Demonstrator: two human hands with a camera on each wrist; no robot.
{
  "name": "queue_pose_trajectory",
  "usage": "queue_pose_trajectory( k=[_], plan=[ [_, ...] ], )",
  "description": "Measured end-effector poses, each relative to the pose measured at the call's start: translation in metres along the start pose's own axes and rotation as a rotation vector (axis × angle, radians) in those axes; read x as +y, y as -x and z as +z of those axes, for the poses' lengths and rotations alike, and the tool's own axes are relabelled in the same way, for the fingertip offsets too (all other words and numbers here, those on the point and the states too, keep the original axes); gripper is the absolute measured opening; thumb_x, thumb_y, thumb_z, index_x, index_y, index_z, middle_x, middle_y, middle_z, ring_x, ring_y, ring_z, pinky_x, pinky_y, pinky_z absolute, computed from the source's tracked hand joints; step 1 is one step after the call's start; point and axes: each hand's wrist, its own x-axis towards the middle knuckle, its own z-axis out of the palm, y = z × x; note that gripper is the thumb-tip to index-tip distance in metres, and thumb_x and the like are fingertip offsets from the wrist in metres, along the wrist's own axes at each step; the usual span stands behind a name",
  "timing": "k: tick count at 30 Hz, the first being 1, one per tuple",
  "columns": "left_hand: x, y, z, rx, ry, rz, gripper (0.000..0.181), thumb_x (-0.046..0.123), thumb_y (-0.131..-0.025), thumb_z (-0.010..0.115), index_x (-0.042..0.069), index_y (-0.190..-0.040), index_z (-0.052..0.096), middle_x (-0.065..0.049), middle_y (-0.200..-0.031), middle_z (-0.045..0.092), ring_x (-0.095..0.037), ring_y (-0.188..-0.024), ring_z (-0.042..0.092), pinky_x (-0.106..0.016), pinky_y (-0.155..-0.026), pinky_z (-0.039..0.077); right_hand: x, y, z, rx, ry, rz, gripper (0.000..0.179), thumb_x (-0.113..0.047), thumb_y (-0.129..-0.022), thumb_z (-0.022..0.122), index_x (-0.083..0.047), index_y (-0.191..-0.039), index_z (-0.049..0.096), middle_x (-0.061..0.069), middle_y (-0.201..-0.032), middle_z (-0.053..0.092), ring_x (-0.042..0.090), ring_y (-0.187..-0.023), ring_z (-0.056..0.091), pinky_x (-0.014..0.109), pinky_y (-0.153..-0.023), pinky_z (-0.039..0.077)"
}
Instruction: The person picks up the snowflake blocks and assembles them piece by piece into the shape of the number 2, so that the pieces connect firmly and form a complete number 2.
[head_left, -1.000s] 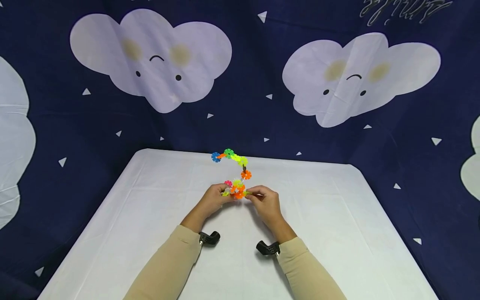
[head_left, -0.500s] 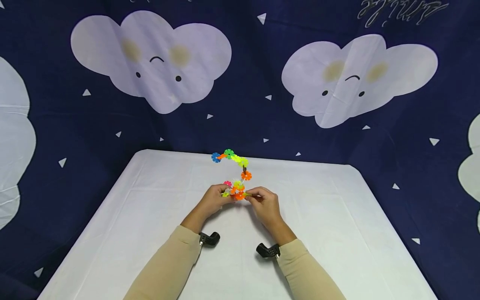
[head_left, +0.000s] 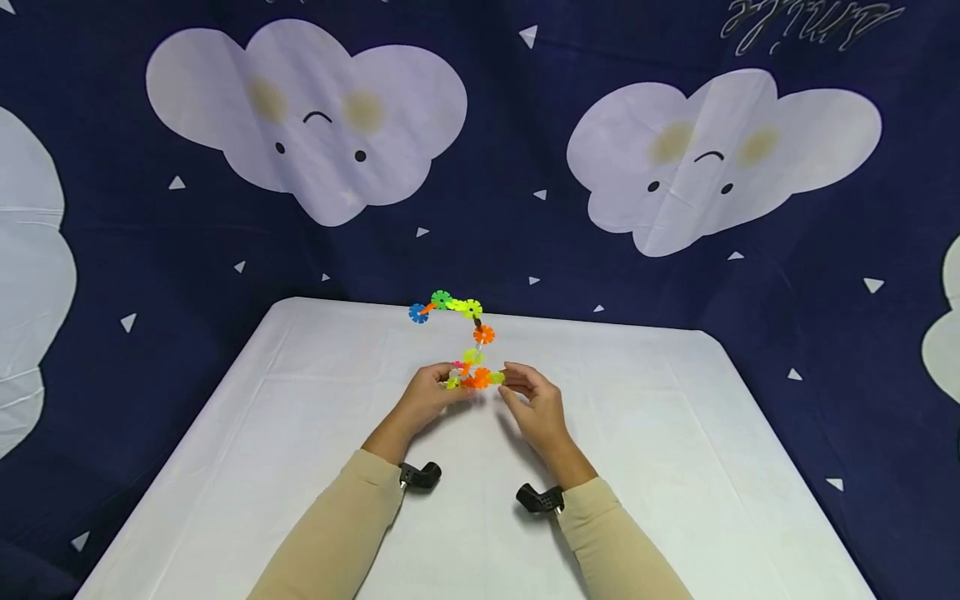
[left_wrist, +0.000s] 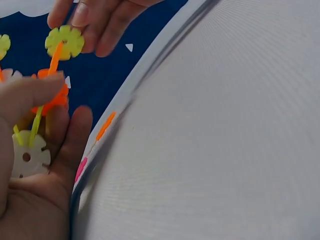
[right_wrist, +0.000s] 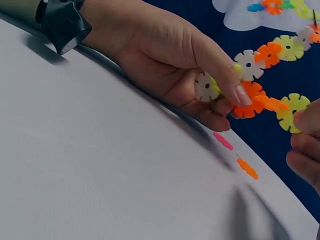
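Observation:
My left hand (head_left: 426,396) grips a chain of notched plastic snowflake discs, its thumb across an orange disc (right_wrist: 250,99) in the right wrist view. A white disc (left_wrist: 30,156) lies against its palm. From there the chain curves up and left past another orange disc (head_left: 483,334) and a green disc (head_left: 441,299), ending in a blue disc (head_left: 418,313). A yellow disc (right_wrist: 292,113) is joined to the gripped orange one through an orange disc (right_wrist: 271,103) seen edge-on. My right hand (head_left: 538,408) is right at this yellow disc, thumb and fingers spread apart.
A white-covered table (head_left: 637,467) lies under both hands, and a dark blue cloth with clouds (head_left: 300,125) hangs behind it. In the right wrist view, a pink disc (right_wrist: 223,141) and an orange one (right_wrist: 247,169) appear edge-on below the left hand.
My right thumb and fingers have parted from their pinch on the yellow disc, which now shows more. The chain's upper part has shifted up and left.

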Motion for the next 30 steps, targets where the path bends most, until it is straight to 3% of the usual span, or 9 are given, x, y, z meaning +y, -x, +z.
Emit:
queue_pose_trajectory(
  k=[3,7,11,18,25,30],
  plan=[
    [-0.001,-0.001,0.000,0.064,-0.005,-0.016,0.030,0.017,-0.083,0.091,0.004,-0.106,0.077,-0.004,-0.105,0.072,-0.024,-0.097,0.059,-0.037,-0.086,0.051,0.002,0.001,-0.003,-0.024,0.071,0.056,0.042,0.015,-0.089,0.076,0.011,-0.129,0.064,0.026,-0.113,0.071,0.043,-0.100,0.071,0.050,-0.091,0.058],
    [-0.001,-0.003,0.001,0.125,0.076,-0.028,0.027,0.011,-0.085,0.089,0.000,-0.106,0.076,-0.007,-0.100,0.071,-0.024,-0.091,0.059,-0.030,-0.077,0.053,0.005,0.001,-0.004,-0.065,0.256,0.208,0.040,0.006,-0.091,0.079,0.010,-0.129,0.065,0.021,-0.116,0.071,0.035,-0.106,0.070,0.045,-0.095,0.057],
    [-0.001,-0.004,0.001,0.173,0.133,-0.017,0.027,0.006,-0.085,0.088,-0.003,-0.106,0.075,-0.009,-0.100,0.072,-0.023,-0.092,0.060,-0.026,-0.078,0.054,0.008,-0.002,-0.002,-0.129,0.386,0.291,0.034,-0.001,-0.092,0.080,0.006,-0.124,0.070,0.016,-0.117,0.070,0.031,-0.108,0.068,0.044,-0.096,0.056],
    [-0.002,-0.005,0.002,0.201,0.139,-0.012,0.028,0.005,-0.085,0.088,-0.005,-0.108,0.075,-0.010,-0.105,0.073,-0.021,-0.095,0.062,-0.025,-0.082,0.056,0.016,-0.012,0.006,-0.211,0.495,0.254,0.032,-0.006,-0.092,0.082,0.004,-0.120,0.072,0.015,-0.115,0.070,0.030,-0.108,0.067,0.046,-0.098,0.053],
    [-0.001,-0.005,0.002,0.186,0.139,-0.001,0.024,0.004,-0.087,0.086,-0.005,-0.107,0.075,-0.011,-0.104,0.073,-0.022,-0.095,0.061,-0.027,-0.082,0.055,0.029,-0.022,0.018,-0.312,0.606,0.215,0.037,-0.020,-0.094,0.084,0.003,-0.121,0.072,0.017,-0.123,0.070,0.036,-0.120,0.060,0.048,-0.110,0.042],
    [-0.001,-0.004,0.003,0.180,0.126,-0.023,0.028,0.008,-0.088,0.087,-0.005,-0.109,0.075,-0.010,-0.108,0.073,-0.023,-0.098,0.061,-0.030,-0.086,0.054,0.036,-0.029,0.025,-0.320,0.655,0.176,0.026,-0.018,-0.094,0.083,0.000,-0.111,0.076,0.014,-0.115,0.073,0.033,-0.114,0.063,0.047,-0.106,0.046]
  ],
)
